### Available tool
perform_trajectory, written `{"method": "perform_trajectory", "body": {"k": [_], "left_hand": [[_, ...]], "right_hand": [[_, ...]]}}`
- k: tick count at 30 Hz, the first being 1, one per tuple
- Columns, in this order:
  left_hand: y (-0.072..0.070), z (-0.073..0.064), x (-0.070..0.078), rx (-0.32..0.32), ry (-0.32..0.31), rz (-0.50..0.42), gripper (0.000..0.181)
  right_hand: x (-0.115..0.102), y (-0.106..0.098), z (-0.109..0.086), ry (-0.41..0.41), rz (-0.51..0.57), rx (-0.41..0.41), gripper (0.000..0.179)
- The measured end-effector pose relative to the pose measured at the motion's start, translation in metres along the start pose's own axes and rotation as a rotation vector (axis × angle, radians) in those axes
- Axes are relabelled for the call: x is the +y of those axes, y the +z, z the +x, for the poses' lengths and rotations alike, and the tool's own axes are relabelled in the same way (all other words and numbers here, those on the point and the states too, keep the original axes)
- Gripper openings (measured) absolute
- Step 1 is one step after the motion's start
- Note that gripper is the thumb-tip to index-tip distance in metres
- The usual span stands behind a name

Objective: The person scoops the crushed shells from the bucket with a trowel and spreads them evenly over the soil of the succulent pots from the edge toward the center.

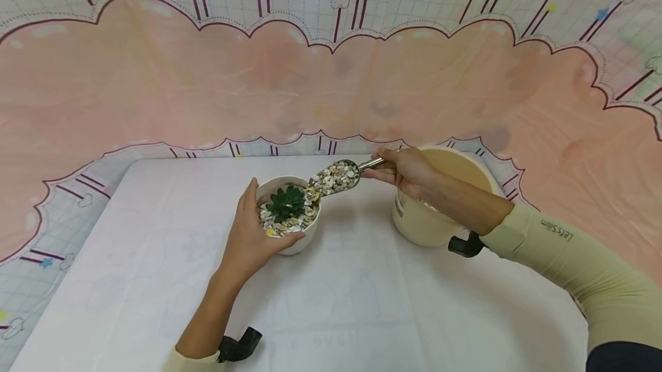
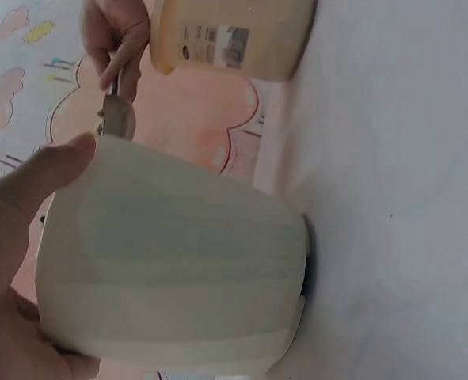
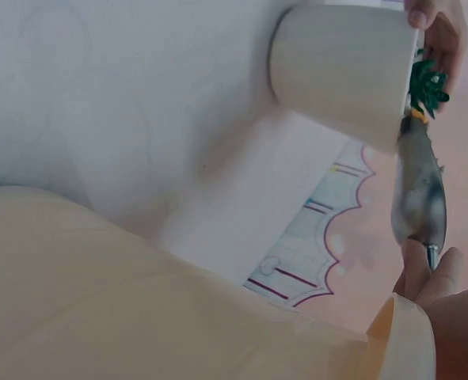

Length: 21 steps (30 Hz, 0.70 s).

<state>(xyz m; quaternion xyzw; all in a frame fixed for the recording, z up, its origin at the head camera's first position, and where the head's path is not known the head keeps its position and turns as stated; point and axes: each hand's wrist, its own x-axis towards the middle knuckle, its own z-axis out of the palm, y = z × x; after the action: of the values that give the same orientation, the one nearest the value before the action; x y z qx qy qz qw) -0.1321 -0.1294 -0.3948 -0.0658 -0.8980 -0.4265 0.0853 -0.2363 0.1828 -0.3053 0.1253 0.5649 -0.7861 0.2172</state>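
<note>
A white flower pot (image 1: pixel 301 241) holds a green succulent (image 1: pixel 286 203) set among mixed pebbles. My left hand (image 1: pixel 253 240) grips the pot round its rim, thumb at the near side and fingers along the left. In the left wrist view the pot (image 2: pixel 178 253) stands on the white table. My right hand (image 1: pixel 408 171) holds a metal scoop (image 1: pixel 370 164) by its handle. Heaped on the scoop are pebbles (image 1: pixel 337 177), and its front edge overlaps the pot's right rim. From the right wrist view, the scoop's underside (image 3: pixel 420 190) shows, with its tip right at the rim beside the succulent (image 3: pixel 429 85).
A large cream bucket (image 1: pixel 426 225) stands to the right, below my right forearm, with a label on its side (image 2: pixel 216 45). The white table (image 1: pixel 331 303) ends at a patterned cloth backdrop (image 1: pixel 310 90). Black wrist mounts (image 1: pixel 240 344) stick out from both wrists.
</note>
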Motion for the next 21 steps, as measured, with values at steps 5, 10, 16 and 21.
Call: {"method": "perform_trajectory", "body": {"k": [5,10,16,21], "left_hand": [[-0.008,0.004,-0.005,-0.078,0.016,-0.035,0.136],[-0.012,0.006,-0.006,-0.118,0.013,-0.066,0.134],[-0.008,0.001,0.000,-0.091,-0.017,-0.019,0.135],[0.004,-0.005,0.012,0.005,-0.042,0.053,0.141]], "right_hand": [[0.000,0.000,0.000,-0.006,0.001,0.002,0.024],[0.000,0.000,0.001,-0.009,0.000,0.002,0.023],[0.000,0.000,0.001,-0.003,0.000,0.007,0.024],[0.000,0.000,0.001,-0.007,-0.002,0.009,0.024]]}}
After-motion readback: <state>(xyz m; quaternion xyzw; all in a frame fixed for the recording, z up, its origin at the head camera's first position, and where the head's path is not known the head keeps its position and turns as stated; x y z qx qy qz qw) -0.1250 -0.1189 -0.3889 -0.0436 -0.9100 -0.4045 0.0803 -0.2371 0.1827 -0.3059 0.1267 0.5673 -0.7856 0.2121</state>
